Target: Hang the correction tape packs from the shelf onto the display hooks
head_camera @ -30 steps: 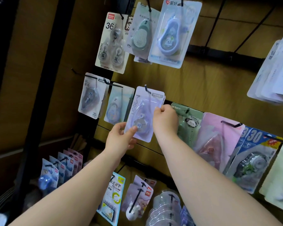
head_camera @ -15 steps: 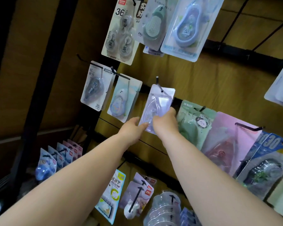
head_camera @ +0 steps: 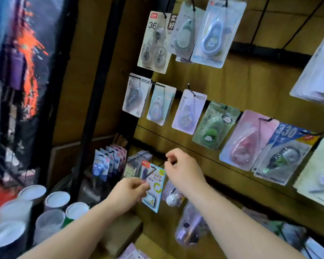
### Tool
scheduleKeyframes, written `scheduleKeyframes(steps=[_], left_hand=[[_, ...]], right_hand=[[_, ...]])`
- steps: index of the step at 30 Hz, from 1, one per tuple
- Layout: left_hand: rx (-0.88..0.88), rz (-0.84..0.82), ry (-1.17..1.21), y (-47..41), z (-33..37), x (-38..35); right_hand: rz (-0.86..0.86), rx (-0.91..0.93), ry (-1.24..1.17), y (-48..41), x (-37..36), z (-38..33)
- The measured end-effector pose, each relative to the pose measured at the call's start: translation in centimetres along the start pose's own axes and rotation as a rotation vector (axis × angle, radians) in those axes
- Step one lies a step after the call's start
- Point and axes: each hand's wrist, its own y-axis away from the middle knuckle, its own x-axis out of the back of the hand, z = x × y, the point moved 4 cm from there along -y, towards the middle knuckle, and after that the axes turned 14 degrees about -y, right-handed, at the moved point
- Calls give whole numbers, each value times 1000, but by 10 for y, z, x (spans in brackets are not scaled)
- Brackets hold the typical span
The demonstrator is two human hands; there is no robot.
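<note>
Lilac pack (head_camera: 188, 113) hangs upright on its hook. Below it, left hand (head_camera: 129, 190) and right hand (head_camera: 183, 171): fingers loosely curled, empty. Left sits lower, nearer the shelf (head_camera: 157, 243).

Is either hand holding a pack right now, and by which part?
Right hand holds nothing, fingers loosely curled. Left hand sits at the left edge of the blue-and-yellow pack; blur hides whether it pinches it.

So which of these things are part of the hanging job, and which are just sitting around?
Job: lilac correction tape pack on its display hook; green correction tape pack; left hand; right hand.
Just there: white-lidded cups; clear bag; black post.
</note>
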Motion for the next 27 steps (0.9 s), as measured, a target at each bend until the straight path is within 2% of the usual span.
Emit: scheduleKeyframes(steps=[4, 8, 12, 15, 19, 22, 27], left_hand=[[102, -80, -116, 46, -37, -20], [225, -171, -142, 72, -81, -57], [337, -282, -158, 80, -120, -107], [403, -355, -204, 71, -147, -144], [499, -379, -267, 59, -195, -192], [568, -411, -330, 51, -229, -225], [673, -262, -354, 24, -267, -256]], right_hand=[[-121, -169, -8, 54, -31, 41], [-238, -302, -70, 105, -65, 95], [-300, -518, -145, 142, -98, 168], [-284, -694, -258, 145, -118, 227], [-127, -975, -508, 150, -148, 292], [-136, -1191, -653, 166, -191, 332], [-117, -1282, -694, 171, -259, 382]])
